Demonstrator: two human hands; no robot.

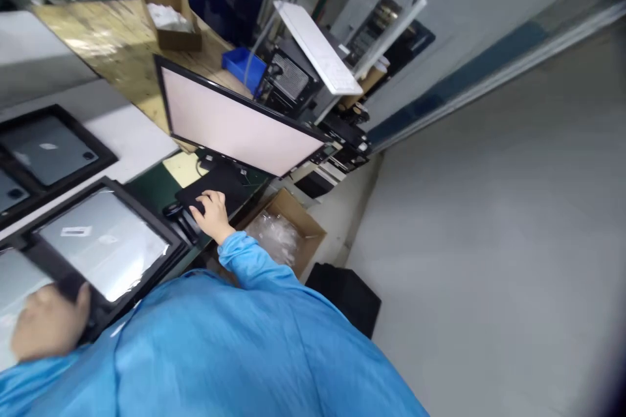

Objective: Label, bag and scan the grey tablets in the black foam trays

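Observation:
My right hand (212, 212) lies on a black keyboard (215, 187) below a monitor (235, 125) whose screen is blank and pale; its fingers rest flat on the keys and hold nothing. My left hand (45, 330) is blurred at the lower left, with the thumb hooked over the edge of a black tray (161, 229) that it grips. The tray carries a silver panel (105, 249) with a small white label. My blue sleeves fill the bottom of the view.
Two more black trays with grey panels (49, 151) lie at the left. A cardboard box of clear bags (286, 234) and a black box (345, 294) stand on the floor. Behind the monitor are a blue bin (243, 69), another cardboard box (170, 18) and black equipment (293, 81).

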